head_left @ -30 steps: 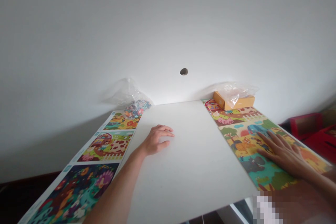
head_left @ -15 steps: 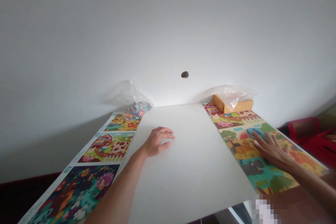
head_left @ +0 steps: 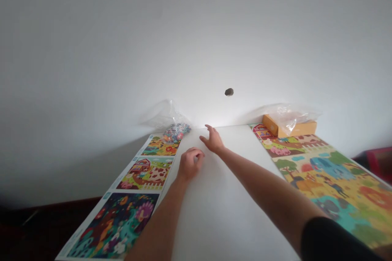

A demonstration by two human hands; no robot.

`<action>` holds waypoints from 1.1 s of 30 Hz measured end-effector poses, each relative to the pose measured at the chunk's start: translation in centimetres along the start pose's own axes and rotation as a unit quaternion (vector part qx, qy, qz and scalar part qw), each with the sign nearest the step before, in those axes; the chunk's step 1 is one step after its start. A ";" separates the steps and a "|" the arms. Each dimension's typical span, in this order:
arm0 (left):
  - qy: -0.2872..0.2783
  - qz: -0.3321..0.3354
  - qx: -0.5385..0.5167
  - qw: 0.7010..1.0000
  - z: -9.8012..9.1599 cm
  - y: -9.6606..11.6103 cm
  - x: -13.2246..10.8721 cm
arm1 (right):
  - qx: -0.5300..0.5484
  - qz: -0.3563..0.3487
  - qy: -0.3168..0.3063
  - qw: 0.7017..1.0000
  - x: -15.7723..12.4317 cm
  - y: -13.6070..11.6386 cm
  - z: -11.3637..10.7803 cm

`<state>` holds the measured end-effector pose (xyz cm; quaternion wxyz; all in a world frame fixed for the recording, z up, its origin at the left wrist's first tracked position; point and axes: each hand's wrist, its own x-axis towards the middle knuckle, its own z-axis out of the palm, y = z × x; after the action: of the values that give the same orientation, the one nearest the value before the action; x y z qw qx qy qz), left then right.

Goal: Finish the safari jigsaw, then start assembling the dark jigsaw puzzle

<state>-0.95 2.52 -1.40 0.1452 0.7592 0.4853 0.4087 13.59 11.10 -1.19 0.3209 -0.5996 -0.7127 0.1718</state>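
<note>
A wide white board [head_left: 214,212] lies in front of me, its far edge by the wall. Over its left part is my left hand [head_left: 190,164], its fingers curled in and nothing visible in them. My right hand [head_left: 213,140] reaches across the board, just beyond and right of the left one. Its fingers are spread, it holds nothing, and it points toward a clear plastic bag [head_left: 171,116] with small colourful pieces. Left of the board lies a printed sheet [head_left: 143,173] with several cartoon pictures. Along the right side is a large cartoon animal picture [head_left: 333,183].
An orange box [head_left: 294,128] with a clear plastic bag [head_left: 288,115] over it stands at the back right. Behind everything rises a white wall [head_left: 196,40] with a small dark hole [head_left: 229,91]. A red item [head_left: 379,159] shows at the far right.
My right hand has left the animal picture on the right and moved left over the board. The left hand's fingers have curled in. The view has shifted slightly left.
</note>
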 end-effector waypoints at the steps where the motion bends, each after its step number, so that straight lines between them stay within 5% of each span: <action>1: 0.031 -0.030 0.059 0.997 -0.1 0.0 0.0 | -0.018 0.015 0.011 1.000 0.8 -0.7 1.7; 4: 0.163 -0.210 0.272 0.925 -0.2 0.1 -0.3 | -0.046 -0.008 0.012 0.999 2.4 -2.5 5.4; 7: 0.131 -0.318 0.377 0.860 0.1 0.3 -0.7 | -0.027 -0.042 0.001 0.999 3.7 -3.1 6.8; 12: 0.064 -0.304 0.414 0.856 0.8 0.2 -0.9 | -0.009 -0.010 0.011 1.000 4.9 -1.9 6.8; 25: 0.026 -0.324 0.389 0.862 0.6 0.1 -0.9 | 0.220 0.036 0.035 0.974 5.3 -1.4 7.1; 29: -0.011 -0.335 0.375 0.864 0.2 -0.1 -0.6 | 0.325 0.076 0.060 0.941 4.4 -0.2 5.2; 33: -0.027 -0.331 0.373 0.866 -0.3 -0.7 -0.4 | 0.415 0.086 0.048 0.904 2.1 2.1 0.8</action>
<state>-1.69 2.44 -1.86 -0.0089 0.5627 0.8200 0.1042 14.50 13.67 -2.61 0.5588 -0.4781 -0.5065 0.4501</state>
